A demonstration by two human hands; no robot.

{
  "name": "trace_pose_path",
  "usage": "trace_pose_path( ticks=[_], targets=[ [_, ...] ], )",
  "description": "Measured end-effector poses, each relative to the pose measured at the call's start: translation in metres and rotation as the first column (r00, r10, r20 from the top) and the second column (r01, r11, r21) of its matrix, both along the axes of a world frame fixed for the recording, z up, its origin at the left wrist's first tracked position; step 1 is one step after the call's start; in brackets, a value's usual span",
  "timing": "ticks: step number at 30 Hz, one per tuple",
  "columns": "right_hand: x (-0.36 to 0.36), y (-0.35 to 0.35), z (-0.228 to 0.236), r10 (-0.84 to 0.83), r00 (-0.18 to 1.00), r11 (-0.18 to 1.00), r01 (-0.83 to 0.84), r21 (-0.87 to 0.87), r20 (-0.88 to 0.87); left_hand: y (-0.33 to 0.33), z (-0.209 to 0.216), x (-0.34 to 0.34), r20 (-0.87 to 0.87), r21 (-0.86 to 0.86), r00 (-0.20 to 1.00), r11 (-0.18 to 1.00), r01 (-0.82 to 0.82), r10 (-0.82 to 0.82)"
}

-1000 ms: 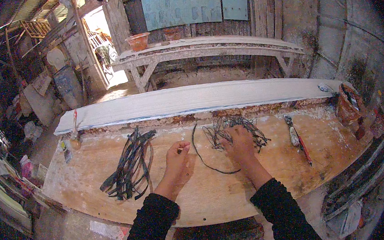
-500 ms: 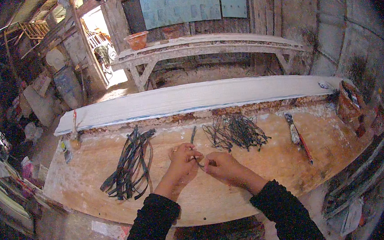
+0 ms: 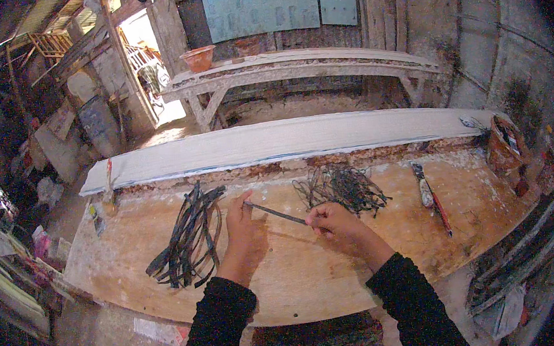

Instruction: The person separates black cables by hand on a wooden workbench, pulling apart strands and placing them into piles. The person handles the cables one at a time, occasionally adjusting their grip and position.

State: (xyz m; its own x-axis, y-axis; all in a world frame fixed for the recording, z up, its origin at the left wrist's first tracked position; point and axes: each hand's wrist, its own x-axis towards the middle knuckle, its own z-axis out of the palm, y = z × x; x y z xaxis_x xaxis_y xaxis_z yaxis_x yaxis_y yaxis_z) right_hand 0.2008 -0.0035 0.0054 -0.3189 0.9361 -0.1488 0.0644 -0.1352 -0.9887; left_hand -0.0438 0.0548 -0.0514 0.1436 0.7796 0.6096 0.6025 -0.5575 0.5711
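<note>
A dark flat strip (image 3: 277,213) is stretched between my two hands above the wooden board. My left hand (image 3: 240,221) pinches its upper left end, and my right hand (image 3: 335,222) grips the lower right end. Left of my left hand lies a bundle of long dark strips (image 3: 187,237), loosely fanned out. Beyond my right hand is a heap of thinner, tangled dark strands (image 3: 348,190). Both piles rest on the board, apart from my hands.
Along the board's far side runs a long white slab (image 3: 274,140). A whitish-handled tool (image 3: 422,190) and a red pen-like stick (image 3: 441,214) lie to the right, near a brown container (image 3: 504,146). Farther back, an orange bowl (image 3: 198,59) stands on a pale bench (image 3: 301,72).
My hands were close together around the strip; now they are apart, with the strip pulled straight between them. The left hand has moved left, the right hand slightly right.
</note>
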Motion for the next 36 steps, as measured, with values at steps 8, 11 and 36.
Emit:
trace_pose_path(
  ticks=[8,11,36],
  targets=[
    [0.018,-0.002,0.002,0.157,0.934,0.986,-0.164,0.004,-0.322,0.006,0.01,-0.01,-0.069,-0.081,0.971,0.971,0.225,-0.231],
    [0.046,0.006,-0.008,0.123,0.771,0.992,-0.108,0.063,-0.625,-0.023,0.042,0.011,0.601,-0.431,0.757,0.695,0.576,-0.255],
    [-0.009,0.03,-0.01,-0.302,0.613,0.907,0.42,-0.022,-0.73,-0.024,0.01,0.037,0.61,-0.514,0.776,0.665,0.542,-0.161]
  ],
)
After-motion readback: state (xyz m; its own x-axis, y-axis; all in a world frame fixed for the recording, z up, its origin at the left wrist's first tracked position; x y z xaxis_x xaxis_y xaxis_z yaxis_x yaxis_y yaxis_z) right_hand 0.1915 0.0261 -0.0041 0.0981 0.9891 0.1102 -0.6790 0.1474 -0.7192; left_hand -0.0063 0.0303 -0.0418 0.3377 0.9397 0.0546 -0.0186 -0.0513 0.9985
